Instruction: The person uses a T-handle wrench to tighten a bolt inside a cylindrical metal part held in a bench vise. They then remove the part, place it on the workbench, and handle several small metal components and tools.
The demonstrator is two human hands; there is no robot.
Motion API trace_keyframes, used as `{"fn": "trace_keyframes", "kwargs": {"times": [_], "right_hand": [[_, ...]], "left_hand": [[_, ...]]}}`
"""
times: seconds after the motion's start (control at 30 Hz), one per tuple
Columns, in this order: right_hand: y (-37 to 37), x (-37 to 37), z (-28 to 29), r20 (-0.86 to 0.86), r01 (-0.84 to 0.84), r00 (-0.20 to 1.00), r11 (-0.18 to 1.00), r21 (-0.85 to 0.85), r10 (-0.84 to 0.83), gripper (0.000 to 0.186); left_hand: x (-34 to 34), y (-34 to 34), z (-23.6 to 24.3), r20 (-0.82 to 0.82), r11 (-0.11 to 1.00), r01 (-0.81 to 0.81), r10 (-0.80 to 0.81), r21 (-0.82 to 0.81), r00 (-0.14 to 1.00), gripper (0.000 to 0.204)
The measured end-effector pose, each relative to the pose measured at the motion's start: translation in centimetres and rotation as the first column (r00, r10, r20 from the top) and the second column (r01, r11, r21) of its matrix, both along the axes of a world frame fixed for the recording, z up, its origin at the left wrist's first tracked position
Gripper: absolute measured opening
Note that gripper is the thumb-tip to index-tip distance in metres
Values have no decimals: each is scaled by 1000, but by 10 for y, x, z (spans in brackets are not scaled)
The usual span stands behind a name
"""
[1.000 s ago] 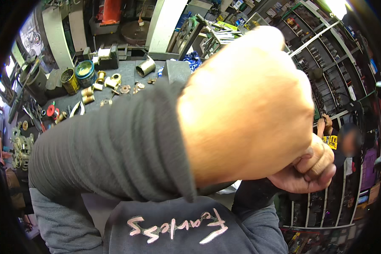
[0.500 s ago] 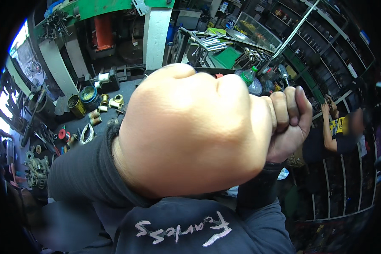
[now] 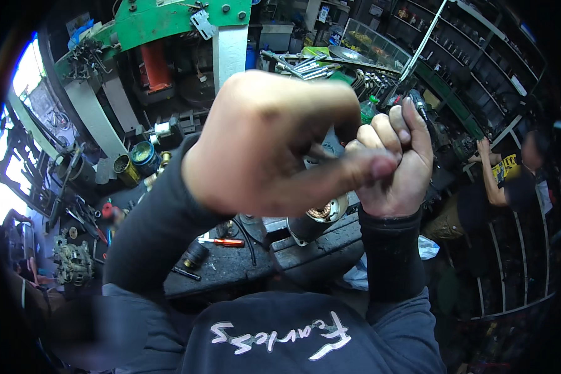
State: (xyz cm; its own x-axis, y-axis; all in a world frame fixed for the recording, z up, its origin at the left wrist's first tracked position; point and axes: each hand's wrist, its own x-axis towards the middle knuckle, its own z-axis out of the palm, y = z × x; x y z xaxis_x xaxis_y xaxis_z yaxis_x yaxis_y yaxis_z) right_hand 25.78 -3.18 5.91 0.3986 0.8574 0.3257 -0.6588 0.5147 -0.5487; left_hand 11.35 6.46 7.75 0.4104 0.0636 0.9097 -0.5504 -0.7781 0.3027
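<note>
My left hand [image 3: 262, 143] is raised high over the bench, blurred by motion. Its index finger bends over the top while the thumb reaches right, with a gap between them. Nothing shows in it. The thumb tip overlaps the curled fingers of my right hand [image 3: 393, 165]; whether they touch I cannot tell. That right hand is held up with the palm toward me, fingers folded in, and no object sticks out of it. Beneath the hands, partly hidden, lies a round motor part with copper windings [image 3: 321, 212]. A red-handled screwdriver [image 3: 225, 242] lies left of it.
Beside my left sleeve are an open blue tin [image 3: 143, 153], a yellow can [image 3: 126, 169] and brass-coloured fittings. An alternator-like metal part [image 3: 73, 260] sits at far left. Behind stand a green-topped press frame [image 3: 168, 25] and a green bottle [image 3: 369, 109]. Another person [image 3: 511, 181] works at right.
My left hand has moved away from the view and turned, its thumb now stretched out from the earlier fist. My right hand has shifted slightly left. More of the bench shows.
</note>
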Motion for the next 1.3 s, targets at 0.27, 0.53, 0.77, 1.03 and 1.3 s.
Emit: {"fn": "trace_keyframes", "kwargs": {"times": [0.27,0.53,0.77,1.03,1.3], "right_hand": [[12,8,-4,208,188,959,981,44,-193,27],[3,-8,3,248,127,958,988,92,-146,27],[-5,-22,2,278,411,865,908,84,-418,30],[-3,-24,-12,309,420,809,860,291,-500,30],[3,-13,5,223,245,947,969,-40,-231,22]], "left_hand": [[50,4,-4,331,305,938,-879,-166,345,53],[21,-19,-9,160,486,855,-843,-183,514,57],[-2,-20,4,-87,600,698,-779,-392,621,40],[22,-1,-6,255,451,804,-786,-388,563,36],[8,-19,-3,-11,721,588,-635,-366,773,21]]}}
